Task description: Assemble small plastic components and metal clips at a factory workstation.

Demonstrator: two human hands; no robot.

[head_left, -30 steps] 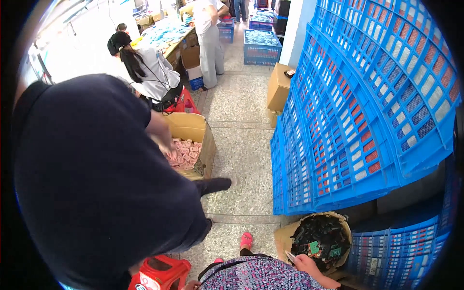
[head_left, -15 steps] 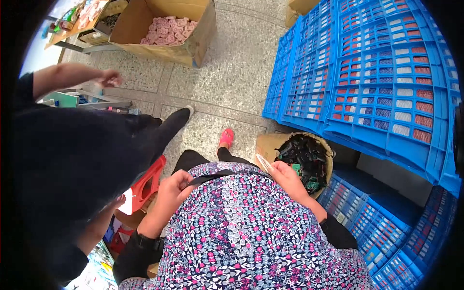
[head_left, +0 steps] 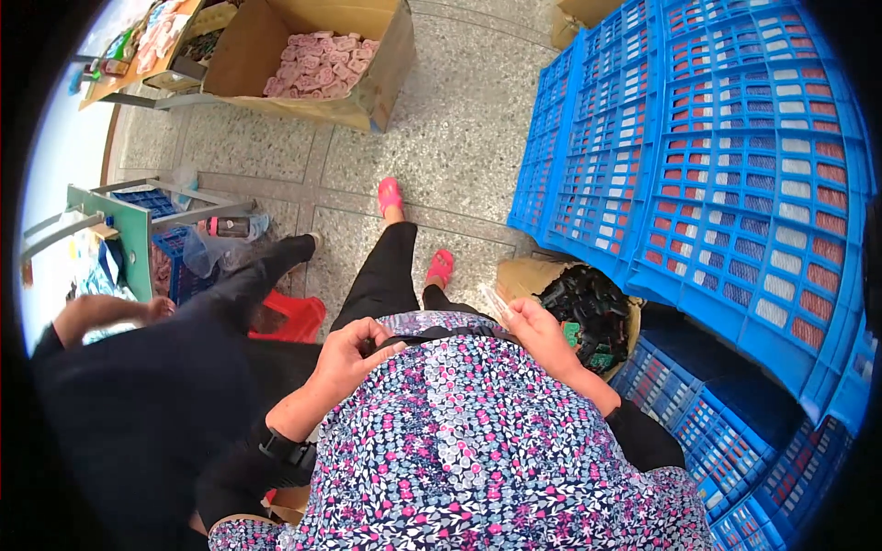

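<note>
At the front of my flowered top, my left hand (head_left: 344, 367) is closed on a black strap (head_left: 427, 336) that runs across my waist. Its fingers pinch the strap near its left part. My right hand (head_left: 540, 342) is closed too, gripping a thin, pale, pointed piece (head_left: 494, 299) that sticks out past the fingertips; its exact kind is unclear. Right beside that hand stands a round-topped carton (head_left: 514, 275) full of black plastic parts (head_left: 588, 308), with some green circuit boards (head_left: 602, 360) among them.
Blue plastic crates (head_left: 634, 184) are stacked high on the right, with lower crates (head_left: 726, 432) beneath. Another person (head_left: 156, 395) in dark clothes is close on my left. A red stool (head_left: 299, 317) stands there. Ahead is a cardboard box (head_left: 386, 83) of pink pieces (head_left: 322, 64).
My left leg has come forward, its pink shoe now showing on the floor. The other person has shifted down and left, uncovering the red stool and a green-sided table. Both my hands keep their hold.
</note>
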